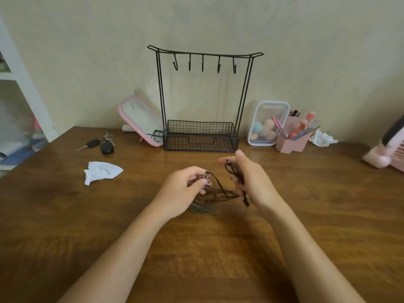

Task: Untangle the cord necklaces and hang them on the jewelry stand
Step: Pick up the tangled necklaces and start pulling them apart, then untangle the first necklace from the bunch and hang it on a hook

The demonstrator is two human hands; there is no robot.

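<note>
Dark brown cord necklaces (220, 190) hang tangled between both hands, just above the wooden table (196, 248). My left hand (183, 191) pinches a small silver pendant and the cords beside it. My right hand (249, 178) grips a bunch of looped cord, with a clasp end dangling below it. A feather-like pendant (203, 209) rests on the table under the cords. The black wire jewelry stand (203, 101) stands behind the hands against the wall, with several bare hooks on its top bar and a mesh basket at its base.
Car keys (102, 144) and a crumpled white tissue (101, 171) lie at the left. A pink-framed mirror (140, 121) leans beside the stand. At the right are a clear sponge box (267, 123), a pink brush holder (293, 136), another tissue (323, 138) and a pink fan (389, 149).
</note>
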